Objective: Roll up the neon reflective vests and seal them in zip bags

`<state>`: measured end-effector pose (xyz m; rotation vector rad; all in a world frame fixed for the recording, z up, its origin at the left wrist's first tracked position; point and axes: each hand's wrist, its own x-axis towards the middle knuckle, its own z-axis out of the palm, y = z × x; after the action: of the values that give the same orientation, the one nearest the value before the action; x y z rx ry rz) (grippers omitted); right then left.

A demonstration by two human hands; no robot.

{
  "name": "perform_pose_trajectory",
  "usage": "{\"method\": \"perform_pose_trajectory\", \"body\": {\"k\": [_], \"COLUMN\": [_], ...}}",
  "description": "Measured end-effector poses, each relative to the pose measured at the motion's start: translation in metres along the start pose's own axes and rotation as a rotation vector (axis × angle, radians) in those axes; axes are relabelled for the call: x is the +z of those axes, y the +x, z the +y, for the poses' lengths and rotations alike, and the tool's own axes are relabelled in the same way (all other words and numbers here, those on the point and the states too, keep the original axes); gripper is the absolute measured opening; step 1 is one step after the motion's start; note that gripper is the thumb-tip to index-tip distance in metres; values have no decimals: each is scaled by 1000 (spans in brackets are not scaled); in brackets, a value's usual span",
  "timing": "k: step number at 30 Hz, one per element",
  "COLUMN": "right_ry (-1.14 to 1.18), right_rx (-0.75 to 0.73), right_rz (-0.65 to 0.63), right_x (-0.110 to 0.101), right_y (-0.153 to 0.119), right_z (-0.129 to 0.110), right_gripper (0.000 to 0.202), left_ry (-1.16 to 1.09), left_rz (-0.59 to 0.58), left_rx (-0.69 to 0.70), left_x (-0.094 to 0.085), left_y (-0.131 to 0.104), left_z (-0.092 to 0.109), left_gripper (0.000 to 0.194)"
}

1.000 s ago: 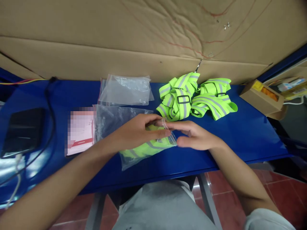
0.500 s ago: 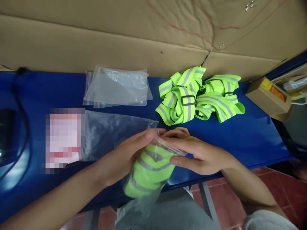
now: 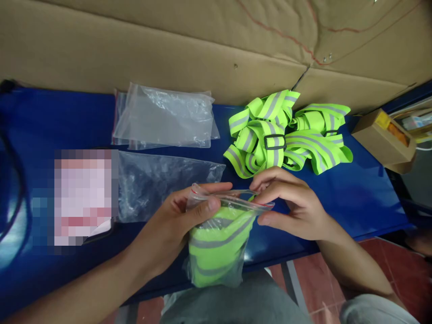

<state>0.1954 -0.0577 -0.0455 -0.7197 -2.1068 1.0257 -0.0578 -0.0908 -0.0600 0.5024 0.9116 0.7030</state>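
A clear zip bag (image 3: 219, 252) with folded yellow-green reflective strap inside hangs upright over the table's front edge. My left hand (image 3: 189, 211) grips its left side, thumb in front near the top and fingers behind. At the bag's top right corner, my right hand (image 3: 290, 202) has its fingers curled round the zip edge. The bag's mouth is partly parted between the hands. Behind them lie two tangled heaps of the same strap, a left one (image 3: 259, 135) with a black buckle and a right one (image 3: 320, 139).
On the blue table (image 3: 367, 198), a stack of clear bags (image 3: 168, 117) lies at the back, with a single flat bag (image 3: 158, 180) before it. A blurred-out item (image 3: 83, 193) is at left. A cardboard box (image 3: 381, 139) stands at right, a black cable (image 3: 15, 171) far left.
The filled bag has turned more upright and faces me. My left thumb has come onto its front, and my right hand has shifted right to the top corner.
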Motion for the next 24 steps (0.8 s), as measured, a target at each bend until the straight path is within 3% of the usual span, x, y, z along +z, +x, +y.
{"method": "perform_pose_trajectory", "body": {"k": [5, 8, 11, 16, 20, 22, 24], "right_ry": [-127, -242, -143, -71, -45, 24, 68], "right_rx": [-72, -112, -39, 11, -8, 16, 80], "right_rz": [-144, -108, -123, -316, -183, -76, -26], "right_x": [-2, 0, 3, 8, 9, 7, 4], "right_y": [-4, -8, -10, -8, -10, -10, -9], "right_z": [-3, -7, -10, -11, -12, -12, -11], "right_gripper": [40, 41, 46, 53, 47, 51, 57], "left_ry": [18, 10, 58, 158, 257, 293, 314], "left_rz": [30, 89, 93, 63, -13, -5, 6], "left_rx": [-10, 38, 86, 159, 174, 73, -31], "left_x": [-2, 0, 2, 2, -1, -2, -4], "left_y": [-1, -3, -6, -8, -5, -3, -2], "left_z": [-3, -2, 0, 1, 0, 0, 0], "left_gripper": [34, 31, 25, 20, 38, 52, 52]}}
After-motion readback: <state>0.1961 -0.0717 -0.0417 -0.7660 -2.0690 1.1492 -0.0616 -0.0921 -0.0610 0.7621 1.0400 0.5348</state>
